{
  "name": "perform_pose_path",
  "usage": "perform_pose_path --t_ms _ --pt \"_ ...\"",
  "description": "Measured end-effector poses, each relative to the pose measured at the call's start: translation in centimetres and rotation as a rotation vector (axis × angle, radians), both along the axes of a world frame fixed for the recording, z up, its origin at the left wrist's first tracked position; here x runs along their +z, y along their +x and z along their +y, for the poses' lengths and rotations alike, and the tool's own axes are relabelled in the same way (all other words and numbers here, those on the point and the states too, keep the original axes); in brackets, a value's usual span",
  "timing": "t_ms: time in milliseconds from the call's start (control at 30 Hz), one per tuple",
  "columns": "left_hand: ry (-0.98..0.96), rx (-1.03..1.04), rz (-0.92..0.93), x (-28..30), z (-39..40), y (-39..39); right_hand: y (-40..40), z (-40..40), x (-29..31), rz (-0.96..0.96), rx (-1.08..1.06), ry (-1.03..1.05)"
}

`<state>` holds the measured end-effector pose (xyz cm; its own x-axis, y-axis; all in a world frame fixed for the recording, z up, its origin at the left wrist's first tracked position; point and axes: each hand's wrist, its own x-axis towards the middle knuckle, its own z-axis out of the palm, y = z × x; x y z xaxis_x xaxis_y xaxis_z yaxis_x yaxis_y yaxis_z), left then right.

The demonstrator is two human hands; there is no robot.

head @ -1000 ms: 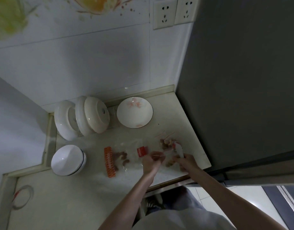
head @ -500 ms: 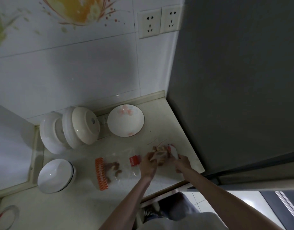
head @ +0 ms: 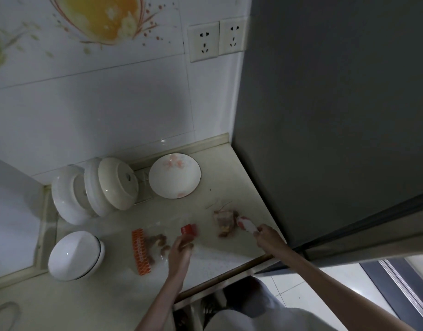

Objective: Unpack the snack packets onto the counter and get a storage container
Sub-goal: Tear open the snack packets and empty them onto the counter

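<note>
Right hand [head: 265, 235] pinching a white-red packet [head: 246, 224] beside the floral bowl [head: 174, 179]; left hand [head: 180, 247] hovering over the surface [head: 217, 259], fingers loosely curled, grasping nothing visible.

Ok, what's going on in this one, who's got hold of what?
A person stands at a kitchen counter unpacking snacks. The right hand pinches a small red-and-white packet beside a loose pile of snack pieces. The left hand reaches at a clear bag with an orange edge. No storage container is in hand yet.
</note>
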<state>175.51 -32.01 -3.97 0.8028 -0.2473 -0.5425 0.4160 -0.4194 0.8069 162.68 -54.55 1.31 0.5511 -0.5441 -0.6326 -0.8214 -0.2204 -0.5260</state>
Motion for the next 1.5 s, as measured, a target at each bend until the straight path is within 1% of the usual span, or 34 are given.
perform_pose_path --t_ms 167,300,367,500,567,633,767,833,967,1100,1200,1267,1367,1500 --pt "-0.025 0.073 -0.069 0.8 4.9 -1.2 -2.0 0.9 0.9 0.056 0.246 -0.109" --pt "-0.030 0.184 -0.003 1.8 7.9 -3.4 -1.1 2.4 1.8 0.094 0.407 -0.140" --pt "-0.045 0.244 0.015 2.2 9.2 -4.8 -0.1 3.3 2.1 0.078 0.461 -0.134" --pt "-0.045 0.341 0.013 3.4 11.3 -8.4 2.0 5.6 2.7 -0.031 0.580 -0.092" --pt "-0.017 0.415 0.023 3.8 12.3 -10.6 2.7 6.7 2.9 -0.065 0.694 -0.081" --pt "0.003 0.503 0.035 4.0 13.3 -13.3 3.0 7.2 2.8 -0.047 0.821 -0.119" --pt "0.069 0.711 0.049 5.1 14.6 -21.7 1.2 6.6 1.2 0.008 0.996 -0.178" --pt "0.071 0.841 0.050 5.5 14.4 -26.6 -0.4 6.3 -0.1 0.052 1.114 -0.222" --pt "-0.001 1.063 0.163 5.3 13.1 -36.2 -3.5 5.9 -1.9 0.107 1.277 -0.258" --pt "0.040 1.202 0.218 5.1 11.0 -44.7 -6.5 6.4 -1.4 0.117 1.499 -0.305" --pt "0.025 1.316 0.243 4.8 9.8 -49.5 -8.0 7.6 -1.2 0.073 1.615 -0.319" --pt "0.031 1.382 0.238 4.5 9.4 -52.7 -8.9 8.7 -1.2 0.101 1.700 -0.378" --pt "0.037 1.527 0.237 3.9 8.7 -57.8 -10.5 11.0 -2.0 0.131 1.827 -0.413" --pt "0.013 1.718 0.284 3.2 6.1 -65.8 -14.9 15.2 -3.0 0.169 2.093 -0.468"
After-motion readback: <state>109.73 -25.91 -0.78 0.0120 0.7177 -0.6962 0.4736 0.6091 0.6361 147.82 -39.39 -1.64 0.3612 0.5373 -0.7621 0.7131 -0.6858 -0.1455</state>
